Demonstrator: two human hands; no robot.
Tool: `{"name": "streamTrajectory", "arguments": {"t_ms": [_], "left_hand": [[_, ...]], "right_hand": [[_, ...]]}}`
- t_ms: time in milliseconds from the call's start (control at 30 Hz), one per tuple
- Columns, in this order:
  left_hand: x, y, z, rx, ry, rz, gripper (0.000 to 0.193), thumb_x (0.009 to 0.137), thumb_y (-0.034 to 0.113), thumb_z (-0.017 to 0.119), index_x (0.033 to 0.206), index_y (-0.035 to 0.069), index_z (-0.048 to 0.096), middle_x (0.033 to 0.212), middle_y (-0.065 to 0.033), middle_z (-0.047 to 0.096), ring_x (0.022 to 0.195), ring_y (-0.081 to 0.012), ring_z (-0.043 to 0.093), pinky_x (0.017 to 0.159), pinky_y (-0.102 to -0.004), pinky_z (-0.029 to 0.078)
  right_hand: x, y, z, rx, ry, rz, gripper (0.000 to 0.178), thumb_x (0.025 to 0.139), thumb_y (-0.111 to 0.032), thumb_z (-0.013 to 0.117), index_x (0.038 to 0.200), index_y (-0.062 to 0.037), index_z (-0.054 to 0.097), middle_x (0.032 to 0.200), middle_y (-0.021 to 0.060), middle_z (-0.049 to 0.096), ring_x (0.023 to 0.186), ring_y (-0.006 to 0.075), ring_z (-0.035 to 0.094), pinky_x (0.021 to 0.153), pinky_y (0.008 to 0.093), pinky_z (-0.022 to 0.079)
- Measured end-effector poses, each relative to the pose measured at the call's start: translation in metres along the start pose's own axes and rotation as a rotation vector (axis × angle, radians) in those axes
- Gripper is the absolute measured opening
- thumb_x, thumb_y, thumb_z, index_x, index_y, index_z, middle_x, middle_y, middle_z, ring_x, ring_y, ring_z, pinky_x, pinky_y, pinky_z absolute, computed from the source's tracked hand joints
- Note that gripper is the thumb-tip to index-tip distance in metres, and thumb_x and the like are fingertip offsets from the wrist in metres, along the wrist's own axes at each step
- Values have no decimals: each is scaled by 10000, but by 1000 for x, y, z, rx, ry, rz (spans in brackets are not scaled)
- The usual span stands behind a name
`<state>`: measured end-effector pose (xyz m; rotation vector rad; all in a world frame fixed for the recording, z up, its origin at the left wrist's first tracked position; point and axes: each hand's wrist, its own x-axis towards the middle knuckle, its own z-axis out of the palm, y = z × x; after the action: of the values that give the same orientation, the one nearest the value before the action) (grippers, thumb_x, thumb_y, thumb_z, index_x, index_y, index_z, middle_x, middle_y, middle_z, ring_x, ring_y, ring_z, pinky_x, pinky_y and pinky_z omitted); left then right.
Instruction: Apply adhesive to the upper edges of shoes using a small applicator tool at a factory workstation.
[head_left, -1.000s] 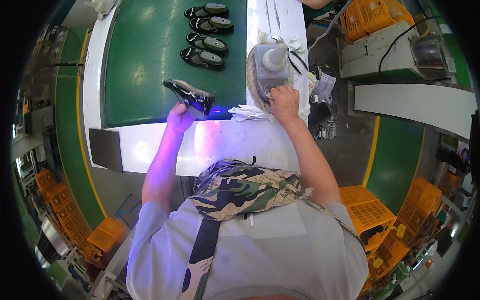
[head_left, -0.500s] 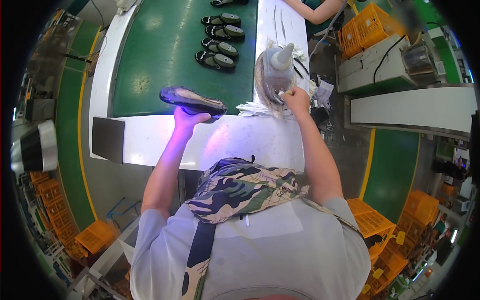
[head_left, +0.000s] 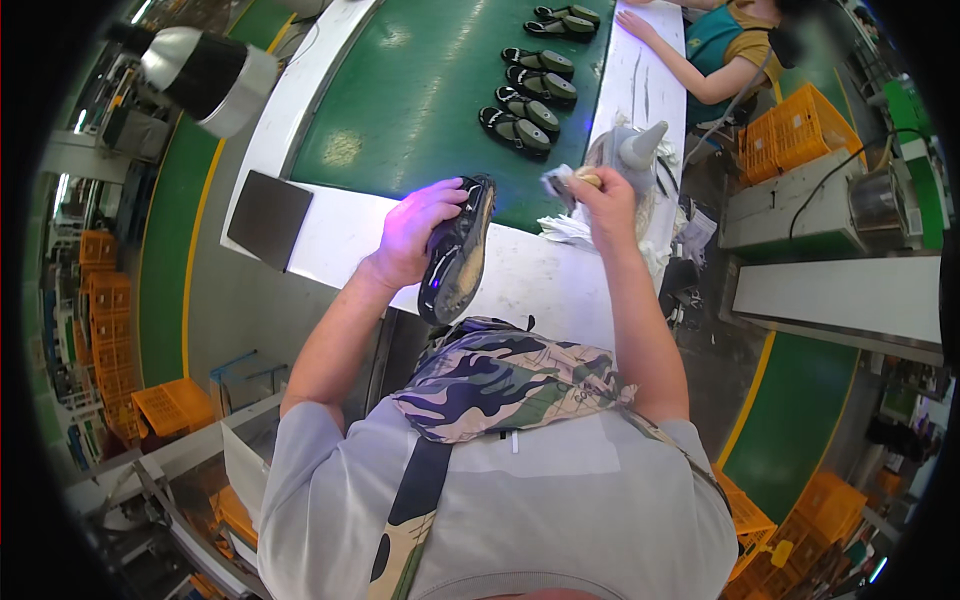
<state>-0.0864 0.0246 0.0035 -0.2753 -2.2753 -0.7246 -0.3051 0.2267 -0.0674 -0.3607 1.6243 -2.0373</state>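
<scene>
My left hand (head_left: pixel 412 238) is closed around a shiny black shoe (head_left: pixel 455 255), held on edge over the near edge of the table, its pale brownish sole side facing right. Raised beside it, my right hand (head_left: pixel 608 205) pinches a small thing with a whitish, frayed-looking tip (head_left: pixel 558 181) and a tan part; its kind is unclear. Beyond that hand stands a cloudy squeeze bottle (head_left: pixel 641 148) with a white cone nozzle, in or against a plastic-wrapped holder. Crumpled white cloths or papers (head_left: pixel 567 230) lie next to it.
Several dark shoes (head_left: pixel 524 130) stand in pairs on the green belt (head_left: pixel 390 110). A dark square plate (head_left: pixel 270 220) sits on the white left corner. A lamp (head_left: pixel 205 75) hangs at upper left. A co-worker's arm (head_left: pixel 690 65) rests at the far right, near an orange crate (head_left: pixel 790 135).
My left hand has turned the shoe from lying crosswise to standing lengthwise, closer to me. My right hand has come away from the bottle's holder, carrying the small whitish-tipped thing. The view has shifted.
</scene>
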Motion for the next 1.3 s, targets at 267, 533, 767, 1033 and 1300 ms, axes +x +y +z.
{"name": "streamTrajectory", "arguments": {"t_ms": [267,533,767,1033,1300], "left_hand": [[-11,24,-35,139,-32,32,452,645,56,815,1024,20,572,1106,-186,665,1064,-398,657,915,-473,538],[-32,30,-55,285,4,-10,479,628,69,822,1035,14,575,1093,-177,666,1063,-372,660,902,-448,542],[-51,19,-64,401,71,-90,524,611,53,823,1070,18,571,1057,-174,669,1006,-360,677,843,-425,559],[-61,22,-66,391,45,-366,467,624,30,784,1044,29,583,1009,-155,670,875,-332,684,775,-396,561],[-64,22,-77,64,-299,-854,635,527,175,868,1095,62,610,944,-88,694,837,-250,688,796,-356,552]], "right_hand": [[-16,-29,104,213,-335,-125,193,784,24,773,854,-24,599,871,38,638,723,72,580,650,221,501],[-32,-19,137,273,-513,-35,180,788,32,759,844,-25,598,876,47,621,743,91,583,660,231,499],[-47,-20,155,306,-630,115,192,761,28,770,842,-15,602,899,79,617,756,123,584,645,264,505],[-48,-42,168,283,-708,65,191,763,56,758,840,-5,594,901,86,620,771,128,597,674,269,535],[-35,-57,182,101,-694,-160,163,785,57,732,829,11,581,859,62,625,757,84,595,708,254,550]]}}
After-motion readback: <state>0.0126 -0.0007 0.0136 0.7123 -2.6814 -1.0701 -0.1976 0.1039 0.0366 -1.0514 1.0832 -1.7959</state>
